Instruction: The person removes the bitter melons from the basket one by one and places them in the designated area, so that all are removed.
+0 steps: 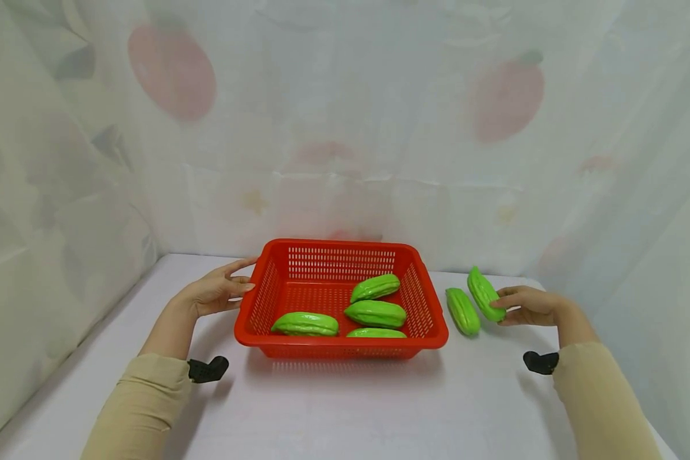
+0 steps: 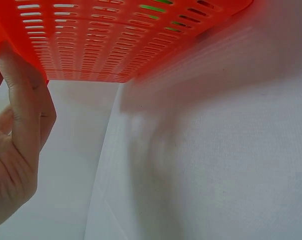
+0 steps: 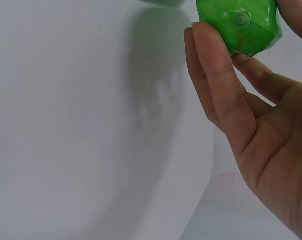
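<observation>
A red plastic basket (image 1: 345, 342) stands on the table with several green ridged bitter melons in it, among them one bitter melon (image 1: 305, 324) at the front left and another (image 1: 375, 314) at the right. My left hand (image 1: 221, 291) holds the basket's left rim; in the left wrist view its fingers (image 2: 28, 100) bend up against the basket edge. Right of the basket, my right hand (image 1: 526, 305) grips a bitter melon (image 1: 483, 291) near its lower end. The right wrist view shows that bitter melon's blunt end (image 3: 241, 22) between thumb and fingers.
Between the basket and my right hand a loose bitter melon (image 1: 462, 312) lies on the table. A white cloth covers the table (image 1: 345, 409). Pale curtains with fruit prints (image 1: 345, 115) hang behind and at both sides.
</observation>
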`<action>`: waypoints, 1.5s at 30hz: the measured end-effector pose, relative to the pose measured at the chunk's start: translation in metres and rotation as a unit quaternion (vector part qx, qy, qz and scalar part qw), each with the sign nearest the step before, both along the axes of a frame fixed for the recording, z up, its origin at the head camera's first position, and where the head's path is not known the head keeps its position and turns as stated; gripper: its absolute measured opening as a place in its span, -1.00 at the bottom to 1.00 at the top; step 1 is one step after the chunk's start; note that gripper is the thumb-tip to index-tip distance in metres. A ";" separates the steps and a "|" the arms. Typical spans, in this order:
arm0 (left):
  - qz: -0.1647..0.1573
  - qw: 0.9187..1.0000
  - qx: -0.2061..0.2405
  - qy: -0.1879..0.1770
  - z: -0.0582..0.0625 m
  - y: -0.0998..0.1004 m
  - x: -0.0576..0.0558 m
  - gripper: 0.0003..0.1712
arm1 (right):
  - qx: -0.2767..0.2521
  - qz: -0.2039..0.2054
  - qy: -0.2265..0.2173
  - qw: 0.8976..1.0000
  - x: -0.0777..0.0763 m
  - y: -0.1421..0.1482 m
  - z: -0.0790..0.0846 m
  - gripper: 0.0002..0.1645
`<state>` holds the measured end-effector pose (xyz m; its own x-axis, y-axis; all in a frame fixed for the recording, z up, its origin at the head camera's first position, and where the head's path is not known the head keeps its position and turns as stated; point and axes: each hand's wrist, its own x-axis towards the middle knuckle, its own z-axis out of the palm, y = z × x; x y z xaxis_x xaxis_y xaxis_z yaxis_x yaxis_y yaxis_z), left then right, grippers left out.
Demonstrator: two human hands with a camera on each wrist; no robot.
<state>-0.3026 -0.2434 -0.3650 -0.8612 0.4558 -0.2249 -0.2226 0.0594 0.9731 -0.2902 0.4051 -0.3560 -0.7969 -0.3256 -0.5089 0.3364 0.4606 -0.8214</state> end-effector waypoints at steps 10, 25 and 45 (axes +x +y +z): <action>0.009 1.000 -0.001 -0.005 -0.001 0.000 -0.001 -0.06 | 0.005 -0.018 -0.016 1.000 0.005 0.005 -0.014 0.08; 0.007 1.000 0.000 -0.006 -0.003 -0.001 -0.002 -0.06 | 0.012 -0.024 -0.011 1.000 0.007 0.009 -0.025 0.06; 0.007 1.000 0.001 -0.004 -0.004 -0.001 -0.003 -0.07 | 0.022 -0.041 -0.019 0.999 0.007 0.009 -0.023 -0.36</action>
<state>-0.3052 -0.2443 -0.3688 -0.8656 0.4450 -0.2299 -0.2305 0.0535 0.9716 -0.2829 0.4142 -0.3792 -0.7997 -0.2373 -0.5515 0.4050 0.4649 -0.7873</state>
